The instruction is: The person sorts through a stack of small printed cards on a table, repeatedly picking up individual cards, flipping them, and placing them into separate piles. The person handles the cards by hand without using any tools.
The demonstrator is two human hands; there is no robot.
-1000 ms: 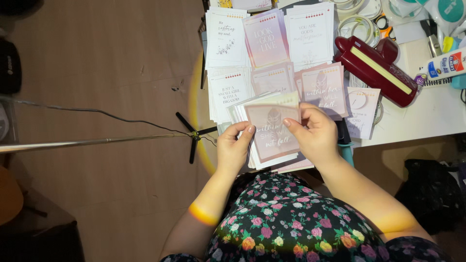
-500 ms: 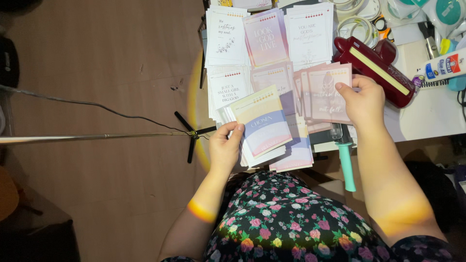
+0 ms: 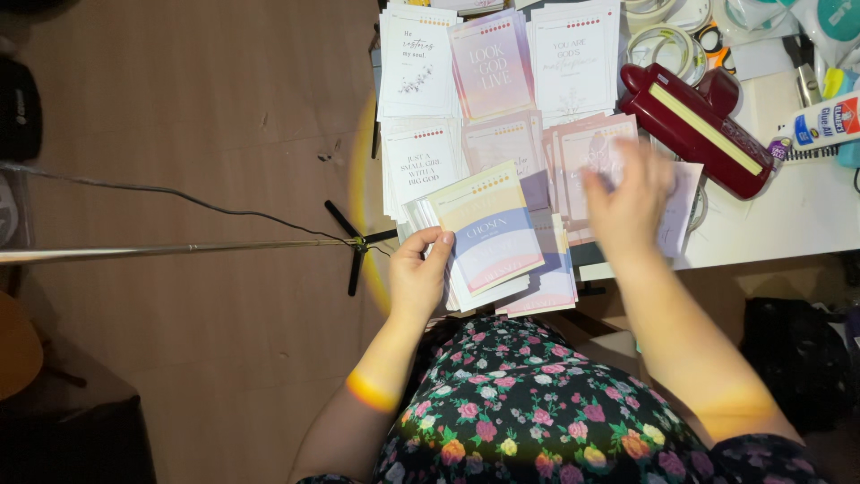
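My left hand (image 3: 419, 273) grips a thick stack of printed cards (image 3: 488, 235) by its left edge; the top card is yellow, blue and pink. My right hand (image 3: 629, 199) is blurred, its fingers apart and holding nothing, hovering just over a pile of pink cards (image 3: 587, 143) on the white table (image 3: 806, 220). Further rows of card piles lie beyond: white ones (image 3: 417, 63), (image 3: 573, 58), (image 3: 419, 163) and a pink-purple one (image 3: 493, 63). My floral dress fills the bottom of the view.
A dark red desk tool with a yellow strip (image 3: 694, 125) lies right of the cards, with a glue bottle (image 3: 829, 121) and tape rolls (image 3: 667, 40) beyond it. A metal pole with tripod legs (image 3: 179, 251) and a cable cross the wooden floor at left.
My right hand took the pink top card off the held stack, carried it right to the pink pile on the table, let it go, and is now drawing back.
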